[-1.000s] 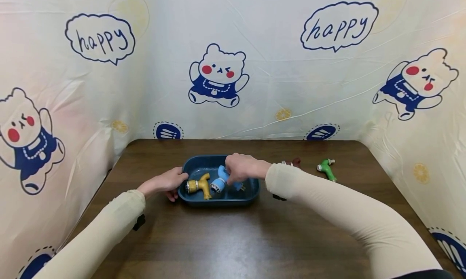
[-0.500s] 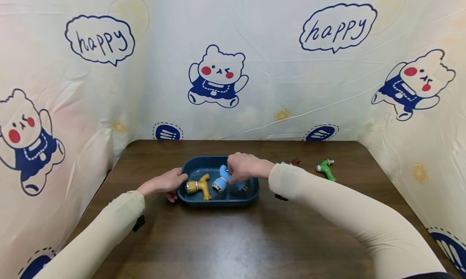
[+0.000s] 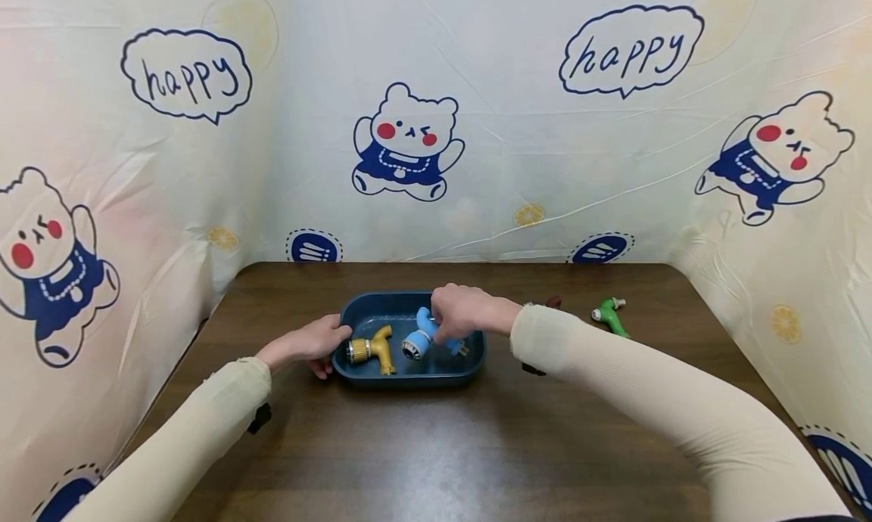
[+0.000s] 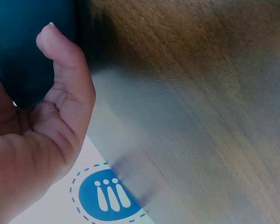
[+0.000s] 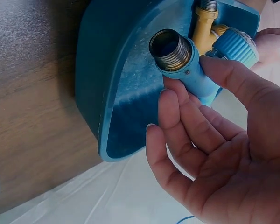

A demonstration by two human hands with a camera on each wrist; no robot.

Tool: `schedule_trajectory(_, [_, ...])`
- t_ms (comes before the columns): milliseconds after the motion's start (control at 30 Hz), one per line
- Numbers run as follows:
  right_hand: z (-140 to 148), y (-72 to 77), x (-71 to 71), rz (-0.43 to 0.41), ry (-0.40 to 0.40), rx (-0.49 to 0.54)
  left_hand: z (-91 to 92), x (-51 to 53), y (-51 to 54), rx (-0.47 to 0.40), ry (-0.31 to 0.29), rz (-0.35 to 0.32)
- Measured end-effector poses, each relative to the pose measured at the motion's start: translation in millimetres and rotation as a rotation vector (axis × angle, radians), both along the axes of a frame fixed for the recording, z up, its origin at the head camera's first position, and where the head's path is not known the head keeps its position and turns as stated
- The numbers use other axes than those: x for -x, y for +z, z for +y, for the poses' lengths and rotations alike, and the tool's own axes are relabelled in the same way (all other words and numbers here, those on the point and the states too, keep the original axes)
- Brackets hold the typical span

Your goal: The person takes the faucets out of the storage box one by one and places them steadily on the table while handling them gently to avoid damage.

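Note:
A light blue tap [image 3: 417,343] is pinched between thumb and fingers of my right hand [image 3: 463,311], over the right half of a dark blue tray [image 3: 409,380]. In the right wrist view the blue tap [image 5: 198,84] shows its metal threaded end, with the right hand [image 5: 224,135] around its body. A yellow tap [image 3: 378,349] lies in the tray's left half. My left hand [image 3: 315,340] grips the tray's left end, thumb at the rim; the left wrist view shows that hand [image 4: 60,112] curled at the tray wall [image 4: 23,56].
On the brown table [image 3: 436,446], a green tap [image 3: 611,315] lies to the right of the tray. A dark red object [image 3: 553,302], mostly hidden behind the right sleeve, is between them. Patterned cloth [image 3: 504,128] stands behind the table and at both sides.
My right hand has moved slightly right, and the blue tap has shifted right with it, away from the yellow tap. The left hand and the tray have stayed in place.

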State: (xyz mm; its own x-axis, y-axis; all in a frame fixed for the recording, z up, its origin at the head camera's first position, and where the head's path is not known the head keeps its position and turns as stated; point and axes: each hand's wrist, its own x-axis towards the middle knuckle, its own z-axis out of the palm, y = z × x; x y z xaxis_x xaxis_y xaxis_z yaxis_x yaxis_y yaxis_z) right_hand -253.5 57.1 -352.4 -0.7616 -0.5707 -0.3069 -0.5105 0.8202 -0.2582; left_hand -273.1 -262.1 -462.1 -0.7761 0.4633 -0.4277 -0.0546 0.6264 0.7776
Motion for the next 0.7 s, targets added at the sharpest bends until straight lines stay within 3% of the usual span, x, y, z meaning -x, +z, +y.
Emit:
schedule_trajectory(167, [2,1.1,-0.4,-0.012,-0.013,0.001,20.1,-25.1,33.9,0.031,0.059,-0.010])
schedule_trajectory(267, [4,2.3,-0.4,-0.010,-0.020,0.003,25.6,-30.2,40.0,0.040,0.073,-0.007])
schedule_trajectory(333, [4,3.0,-0.5,-0.008,-0.021,0.004,25.6,-29.1,39.0,0.050,0.075,-0.003])
schedule_trajectory(400, [5,3.3,-0.7,-0.009,-0.019,0.004,20.8,-22.5,29.8,0.049,0.066,-0.003])
schedule_trajectory(500, [6,4.1,-1.3,-0.014,-0.017,0.001,-2.3,3.3,-8.5,-0.040,0.024,-0.021])
schedule_trajectory(533, [6,4.6,-1.4,-0.011,-0.015,-0.005,-4.9,6.6,-13.2,-0.042,0.015,-0.021])
schedule_trajectory(633, [7,6.4,-1.1,-0.001,-0.006,-0.025,1.0,-0.2,-4.6,-0.038,0.030,-0.008])
schedule_trajectory(700, [8,7.0,-0.8,0.009,0.001,-0.039,15.6,-16.3,18.8,0.022,0.061,0.013])
